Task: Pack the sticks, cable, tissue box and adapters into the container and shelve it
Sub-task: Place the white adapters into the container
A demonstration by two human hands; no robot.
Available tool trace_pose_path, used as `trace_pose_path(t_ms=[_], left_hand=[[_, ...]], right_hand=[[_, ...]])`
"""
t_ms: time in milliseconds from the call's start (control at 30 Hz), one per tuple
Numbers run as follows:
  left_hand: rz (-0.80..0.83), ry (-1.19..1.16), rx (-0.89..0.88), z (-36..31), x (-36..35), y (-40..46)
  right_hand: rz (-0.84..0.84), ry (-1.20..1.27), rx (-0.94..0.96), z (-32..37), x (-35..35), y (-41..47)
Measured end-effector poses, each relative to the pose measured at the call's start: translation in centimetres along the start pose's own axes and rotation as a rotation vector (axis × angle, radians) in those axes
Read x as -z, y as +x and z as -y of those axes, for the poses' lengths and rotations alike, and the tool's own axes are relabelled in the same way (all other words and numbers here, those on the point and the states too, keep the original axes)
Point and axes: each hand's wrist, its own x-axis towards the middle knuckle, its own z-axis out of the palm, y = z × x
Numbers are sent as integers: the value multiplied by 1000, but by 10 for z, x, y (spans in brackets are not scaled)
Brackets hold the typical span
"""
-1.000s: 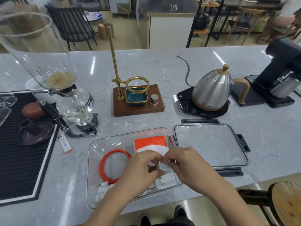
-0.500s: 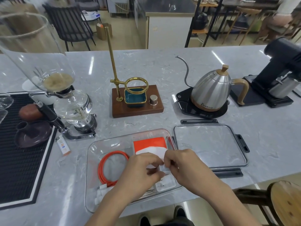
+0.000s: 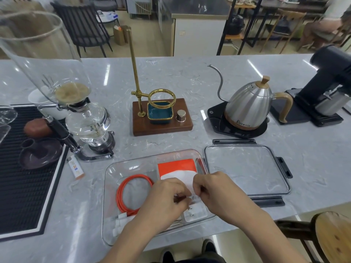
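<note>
Both hands, left hand (image 3: 163, 198) and right hand (image 3: 214, 190), have fingers curled and pinching a white adapter (image 3: 195, 210) inside the clear container (image 3: 133, 164) beside the orange cable (image 3: 131, 194) and tissue box (image 3: 176, 166), so packing looks nearly done, lid (image 3: 245, 168) next.

The container (image 3: 114, 173) holds the cable (image 3: 131, 194) left of the tissue box (image 3: 176, 166); the lid (image 3: 247, 168) lies right.
</note>
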Motion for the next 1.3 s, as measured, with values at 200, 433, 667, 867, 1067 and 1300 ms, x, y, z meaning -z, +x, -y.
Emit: trace_pose_path(t_ms=[200,433,667,867,1067,1300], left_hand=[[-8,-32,0,-2,2,-1],[-127,-125,6,-8,5,-3],[-280,-115,-21,-13,16,2],[-338,-106,-7,-14,25,5],[-355,-108,-14,-20,24,7],[-340,-104,-29,-30,15,9]], right_hand=[[-71,58,19,-2,-2,-1],[-211,148,42,-1,4,-6],[-259,161,44,1,14,-7],[-293,169,54,5,22,-7],[-298,155,47,2,27,-10],[-309,157,25,-9,31,-21]])
